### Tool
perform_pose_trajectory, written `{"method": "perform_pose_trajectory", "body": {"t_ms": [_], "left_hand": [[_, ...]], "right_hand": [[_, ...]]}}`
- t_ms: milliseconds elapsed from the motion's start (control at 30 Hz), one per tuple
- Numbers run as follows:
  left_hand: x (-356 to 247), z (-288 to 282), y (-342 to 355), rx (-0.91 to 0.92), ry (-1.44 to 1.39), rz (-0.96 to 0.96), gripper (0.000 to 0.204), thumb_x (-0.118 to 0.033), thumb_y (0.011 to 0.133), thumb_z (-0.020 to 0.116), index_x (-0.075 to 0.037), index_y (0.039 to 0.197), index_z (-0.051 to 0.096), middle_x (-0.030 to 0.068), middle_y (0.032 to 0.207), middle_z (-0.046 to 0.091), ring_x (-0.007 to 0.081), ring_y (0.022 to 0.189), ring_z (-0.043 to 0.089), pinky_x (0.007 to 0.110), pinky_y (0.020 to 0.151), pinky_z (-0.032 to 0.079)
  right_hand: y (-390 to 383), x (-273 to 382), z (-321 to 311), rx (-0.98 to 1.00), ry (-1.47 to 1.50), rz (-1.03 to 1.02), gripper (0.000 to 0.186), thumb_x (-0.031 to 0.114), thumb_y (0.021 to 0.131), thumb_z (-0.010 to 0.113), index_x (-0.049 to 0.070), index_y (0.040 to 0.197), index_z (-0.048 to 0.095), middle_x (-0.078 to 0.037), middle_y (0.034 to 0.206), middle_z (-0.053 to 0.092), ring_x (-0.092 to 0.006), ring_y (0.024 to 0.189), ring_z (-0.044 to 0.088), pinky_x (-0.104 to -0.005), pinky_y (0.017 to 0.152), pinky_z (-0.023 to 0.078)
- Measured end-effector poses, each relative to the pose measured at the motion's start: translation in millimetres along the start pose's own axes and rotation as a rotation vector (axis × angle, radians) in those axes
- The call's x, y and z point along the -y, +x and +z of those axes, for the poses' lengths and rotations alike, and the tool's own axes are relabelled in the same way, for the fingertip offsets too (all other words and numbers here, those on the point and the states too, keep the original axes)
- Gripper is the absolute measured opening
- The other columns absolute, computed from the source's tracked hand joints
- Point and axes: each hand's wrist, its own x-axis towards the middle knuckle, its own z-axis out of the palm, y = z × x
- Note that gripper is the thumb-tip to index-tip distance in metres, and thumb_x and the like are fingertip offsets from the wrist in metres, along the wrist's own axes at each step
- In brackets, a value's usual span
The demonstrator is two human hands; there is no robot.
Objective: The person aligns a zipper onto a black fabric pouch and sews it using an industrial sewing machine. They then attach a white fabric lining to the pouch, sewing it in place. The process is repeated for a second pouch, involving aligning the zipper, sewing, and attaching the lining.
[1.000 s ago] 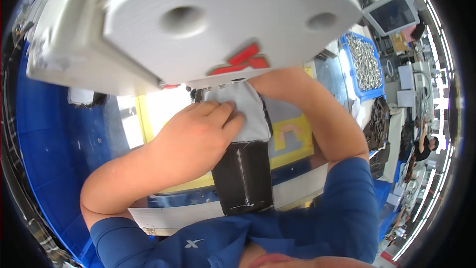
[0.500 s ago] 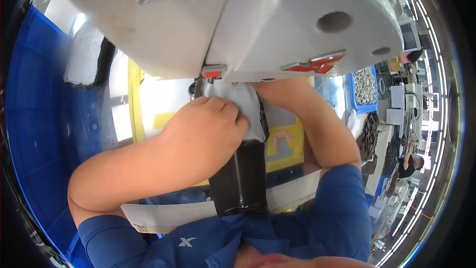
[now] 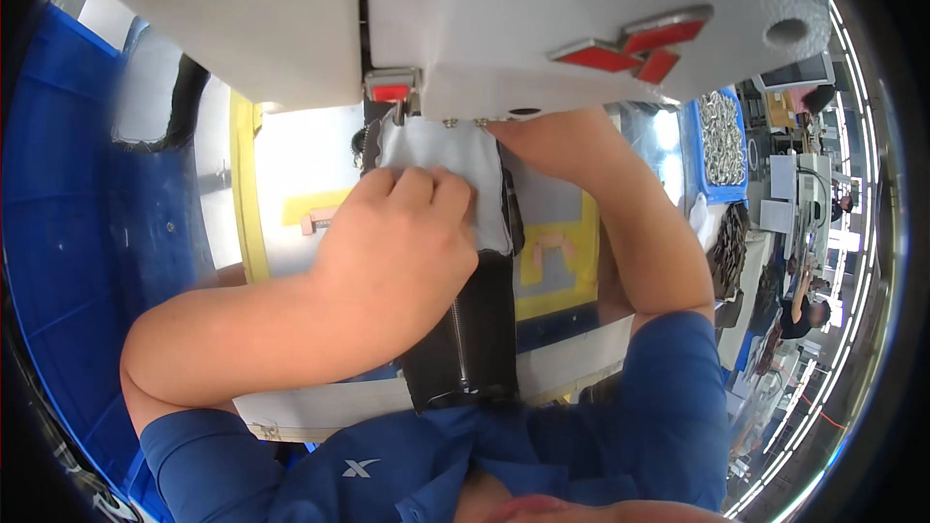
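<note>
- Head view, looking straight down under a sewing machine head (image 3: 581, 19), white, with red shapes on its near face.
- Left hand (image 3: 397, 242) lies flat, knuckles up, fingers (image 3: 426, 189) curled close together and pressing a white fabric piece (image 3: 455, 165) onto the bed. Judging by the placement, it is pinning the cloth so it stays lined up just near the needle area.
- White fabric piece sits at centre, directly below the machine head, on top of a black fabric strip (image 3: 470, 339) with a zip-like edge that runs near, towards the body.
- Right hand: forearm (image 3: 620, 223) comes in from the right and goes far under the machine. The hand itself is hidden by the casing, so I cannot tell its finger state or what it holds.
- Needle and presser foot: mostly covered; only a small metal bracket with a red part (image 3: 390, 89) shows.
- Yellow tape guides (image 3: 557, 271) mark the shiny bed, probably as alignment aids.
- Far right: blue bin of metal parts (image 3: 722, 140), workstations beyond too small and warped to read.
- Left: blue surface (image 3: 77, 232), cut off by the lens rim.
</note>
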Motion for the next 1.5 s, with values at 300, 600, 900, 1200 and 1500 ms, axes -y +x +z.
{"method": "perform_pose_trajectory", "body": {"t_ms": [300,600,900,1200,1500], "left_hand": [[5,-3,2,0.032,-0.02,0.052,0.066,-0.04,0.075,0.085,0.001,0.126,0.074,0.008,0.111,0.063,0.0225,0.099,0.064,0.035,0.085,0.053],[3,-7,-3,0.079,-0.057,0.078,0.067,-0.039,0.076,0.084,0.002,0.128,0.073,0.0134,0.124,0.067,0.0236,0.105,0.066,0.036,0.086,0.055],[0,-5,-2,0.103,-0.145,0.157,0.07,-0.042,0.078,0.086,0.0,0.132,0.071,0.0142,0.127,0.066,0.026,0.114,0.064,0.036,0.093,0.053],[-6,-1,-5,0.006,-0.226,0.252,0.064,-0.036,0.079,0.085,0.004,0.127,0.071,0.0117,0.119,0.068,0.025,0.109,0.064,0.036,0.087,0.05],[-13,12,-5,-0.219,-0.217,0.281,0.041,-0.023,0.079,0.081,0.0,0.112,0.073,0.0054,0.097,0.066,0.0239,0.092,0.063,0.037,0.08,0.047]], "right_hand": [[3,-17,10,-0.187,0.014,-0.227,0.029,0.03,0.092,0.077,0.016,0.117,0.077,-0.009,0.099,0.079,-0.0336,0.092,0.075,-0.0434,0.079,0.058],[-4,-12,6,0.052,-0.019,0.056,0.032,0.023,0.092,0.081,0.01,0.121,0.078,-0.013,0.116,0.079,-0.0326,0.107,0.073,-0.042,0.092,0.058],[-2,-28,-1,-0.041,0.062,-0.109,0.027,0.019,0.096,0.078,0.005,0.118,0.077,-0.015,0.111,0.079,-0.0335,0.103,0.074,-0.0416,0.089,0.057],[0,-33,-2,-0.059,0.207,0.016,0.035,0.026,0.091,0.078,0.012,0.123,0.077,-0.013,0.114,0.079,-0.0345,0.104,0.074,-0.0412,0.089,0.058],[-3,-33,13,-0.19,0.116,-0.044,0.029,0.025,0.087,0.071,0.005,0.106,0.079,-0.02,0.091,0.077,-0.0404,0.085,0.074,-0.0491,0.077,0.058]]}}
